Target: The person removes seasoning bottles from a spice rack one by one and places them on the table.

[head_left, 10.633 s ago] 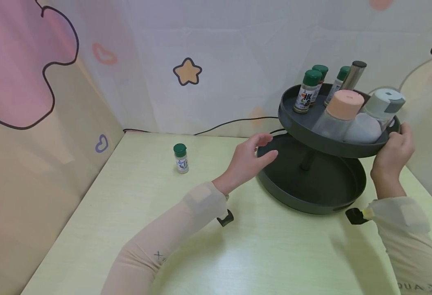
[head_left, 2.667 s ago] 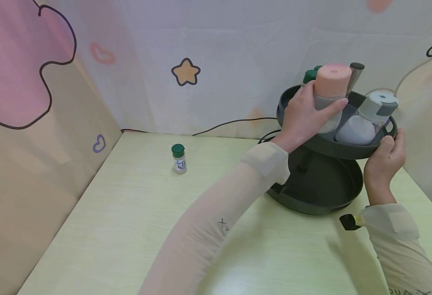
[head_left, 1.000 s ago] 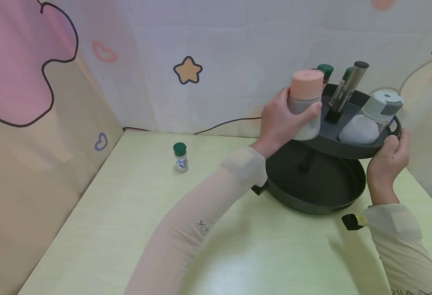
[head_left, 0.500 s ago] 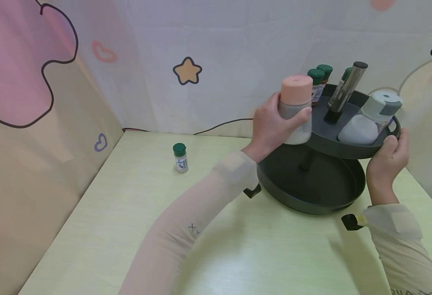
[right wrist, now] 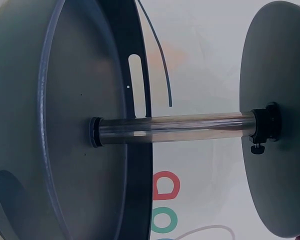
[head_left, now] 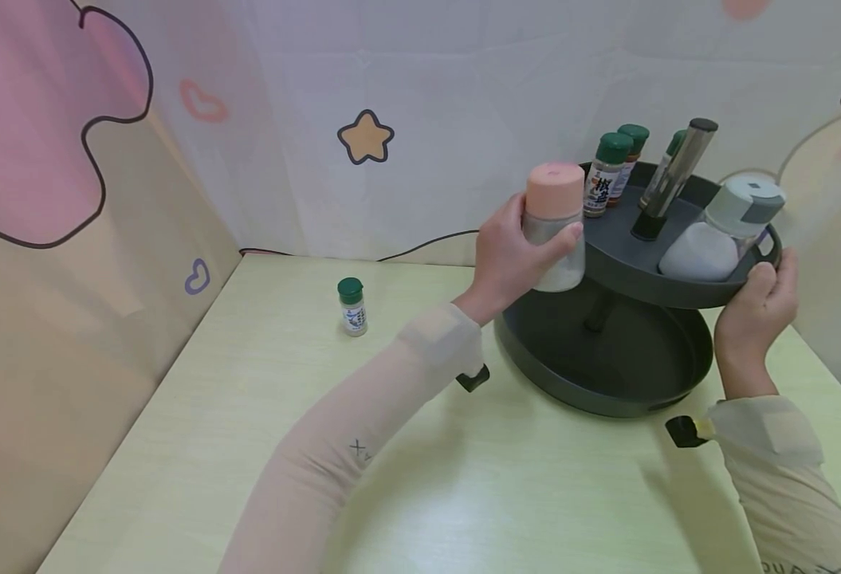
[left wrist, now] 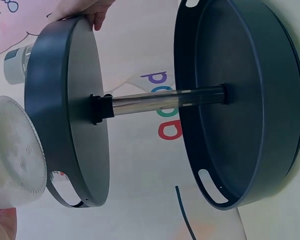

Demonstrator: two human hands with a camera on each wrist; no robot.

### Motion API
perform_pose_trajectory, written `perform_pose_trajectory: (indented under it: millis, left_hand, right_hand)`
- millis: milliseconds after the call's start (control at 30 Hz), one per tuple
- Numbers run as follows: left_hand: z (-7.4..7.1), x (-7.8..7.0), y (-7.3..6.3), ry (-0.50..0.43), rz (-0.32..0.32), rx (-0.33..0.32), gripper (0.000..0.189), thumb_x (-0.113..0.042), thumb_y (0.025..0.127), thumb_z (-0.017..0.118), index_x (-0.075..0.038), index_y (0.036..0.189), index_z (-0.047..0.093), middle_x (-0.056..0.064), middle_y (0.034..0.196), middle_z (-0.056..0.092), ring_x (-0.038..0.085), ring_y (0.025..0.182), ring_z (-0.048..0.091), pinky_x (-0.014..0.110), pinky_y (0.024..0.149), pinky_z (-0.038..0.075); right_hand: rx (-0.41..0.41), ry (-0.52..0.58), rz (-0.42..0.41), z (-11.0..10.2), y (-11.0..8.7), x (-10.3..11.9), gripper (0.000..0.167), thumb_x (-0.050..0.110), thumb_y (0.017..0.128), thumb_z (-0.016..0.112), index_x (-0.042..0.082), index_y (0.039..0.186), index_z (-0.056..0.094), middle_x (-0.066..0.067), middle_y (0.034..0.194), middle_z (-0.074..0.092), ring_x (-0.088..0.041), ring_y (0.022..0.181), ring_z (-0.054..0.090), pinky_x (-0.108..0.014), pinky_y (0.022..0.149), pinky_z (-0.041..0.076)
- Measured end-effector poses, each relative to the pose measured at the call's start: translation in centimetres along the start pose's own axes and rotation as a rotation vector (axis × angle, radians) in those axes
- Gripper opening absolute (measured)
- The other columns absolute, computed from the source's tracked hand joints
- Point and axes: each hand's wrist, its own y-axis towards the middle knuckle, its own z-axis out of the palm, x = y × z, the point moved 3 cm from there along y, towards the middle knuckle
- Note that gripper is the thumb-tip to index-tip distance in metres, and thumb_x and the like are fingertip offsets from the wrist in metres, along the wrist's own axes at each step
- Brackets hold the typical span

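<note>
My left hand (head_left: 502,259) grips a clear jar with a pink cap (head_left: 555,193) just off the left edge of the upper tray (head_left: 628,275). In the left wrist view the underside of the jar (left wrist: 15,152) shows beside that tray. At the tray's right side, by its handle slot, my right hand (head_left: 756,319) holds the rim. Standing on the upper tray are several green-capped spice bottles (head_left: 601,187) and a jar with a pale grey-white cap (head_left: 703,251). A metal post (head_left: 678,175) rises through it.
Below, the wide dark lower tray (head_left: 607,402) of the two-tier rack sits on the pale table (head_left: 420,494). Another green-capped spice bottle (head_left: 352,309) stands farther left on the table. A black cable (head_left: 427,241) runs along the back wall.
My left hand, beside the rack with nothing in it at first, took the pink-capped jar from the upper tray and carried it left and down past the rim. My right hand stays at the rim.
</note>
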Motion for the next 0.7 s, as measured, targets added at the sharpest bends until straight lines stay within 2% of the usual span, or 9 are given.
perform_pose_trajectory:
  millis: [333, 700]
  left_hand:
    - [-0.1, 0.6, -0.3, 0.049, 0.0, -0.007, 0.048, -0.04, 0.075, 0.062, -0.009, 0.11, 0.05, 0.001, 0.099, 0.06, 0.01, 0.085, 0.056, 0.016, 0.066, 0.044]
    - [-0.2, 1.9, -0.8, 0.018, -0.048, 0.014, 0.049, -0.04, 0.075, 0.064, -0.01, 0.111, 0.049, 0.001, 0.102, 0.061, 0.011, 0.086, 0.057, 0.018, 0.068, 0.047]
  right_hand:
    - [0.004, -0.001, -0.028, 0.0, 0.0, 0.1, 0.02, 0.014, 0.088, 0.028, 0.024, 0.08, 0.043, 0.013, 0.074, 0.038, 0.0, 0.073, 0.035, -0.015, 0.068, 0.024]
    - [0.003, -0.004, -0.016, 0.0, 0.0, 0.0, 0.021, 0.014, 0.088, 0.028, 0.025, 0.08, 0.043, 0.013, 0.075, 0.038, 0.0, 0.074, 0.036, -0.015, 0.068, 0.025]
